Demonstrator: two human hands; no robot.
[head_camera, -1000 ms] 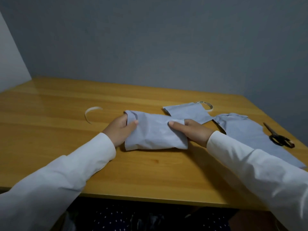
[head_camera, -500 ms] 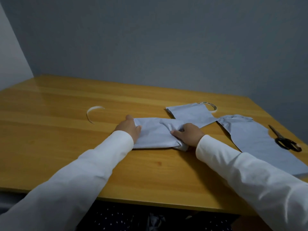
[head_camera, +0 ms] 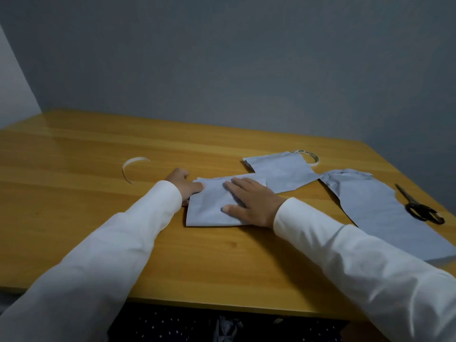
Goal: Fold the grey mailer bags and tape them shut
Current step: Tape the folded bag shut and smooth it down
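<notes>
Wooden table (head_camera: 74,218) pushed into a corner with grey walls (head_camera: 222,70). The folded grey mailer bag (head_camera: 209,206) lies mid-table; right hand (head_camera: 251,203) is spread flat pressing on it, left hand (head_camera: 183,185) pinches its left edge. Tape roll (head_camera: 308,156), scissors (head_camera: 419,206) and more bags (head_camera: 370,206) off right.

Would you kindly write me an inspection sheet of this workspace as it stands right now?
Surface: wooden table, glossy, against a grey wall.
Job's things: folded grey mailer bag flat under both hands; second folded bag behind it; large unfolded bag at the right; tape roll partly hidden behind the second bag.
Clutter: curled white strip at the left; black scissors at the right edge.
Grippers: left hand holds the bag's left end; right hand presses flat on it, fingers straight.
Cables: nothing seen.
Surroundings: grey wall; dark dotted fabric below the table edge.
</notes>
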